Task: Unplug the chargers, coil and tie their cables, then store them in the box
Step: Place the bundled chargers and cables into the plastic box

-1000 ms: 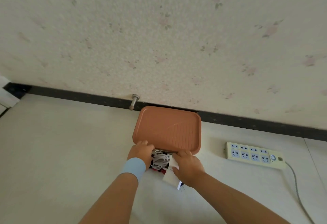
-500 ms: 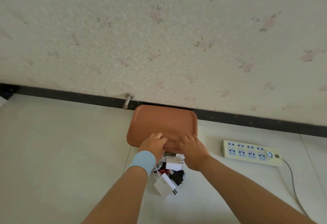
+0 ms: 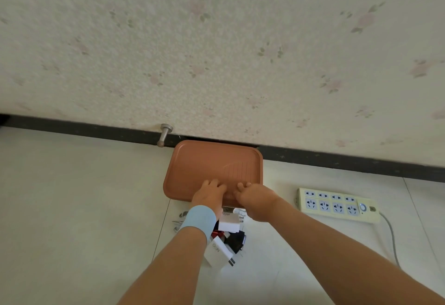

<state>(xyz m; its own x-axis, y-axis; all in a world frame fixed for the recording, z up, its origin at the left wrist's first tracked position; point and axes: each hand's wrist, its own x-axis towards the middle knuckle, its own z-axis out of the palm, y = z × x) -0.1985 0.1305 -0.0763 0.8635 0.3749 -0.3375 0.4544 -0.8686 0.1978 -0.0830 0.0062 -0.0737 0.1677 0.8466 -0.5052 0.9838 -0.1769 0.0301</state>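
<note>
The brown box lid (image 3: 212,167) lies tilted against the skirting board. My left hand (image 3: 209,196), with a light blue wristband, rests its fingers flat on the lid's near edge. Beside it, my right hand (image 3: 255,201) has its fingers curled over the same edge. Just below that edge lies a heap of chargers: a white charger (image 3: 218,253) with its prongs showing, a second white charger (image 3: 228,220), a black charger (image 3: 237,241) and coiled white cables (image 3: 179,220). My forearms hide part of the heap.
A cream power strip (image 3: 337,204) with nothing plugged in lies on the floor to the right. Its grey cord (image 3: 391,237) runs toward me. A metal door stop (image 3: 163,134) sticks out of the skirting left of the lid. The wall is close ahead.
The lid has come down lower. Both hands moved from its underside edge up onto its top near edge, uncovering more of the charger heap.
</note>
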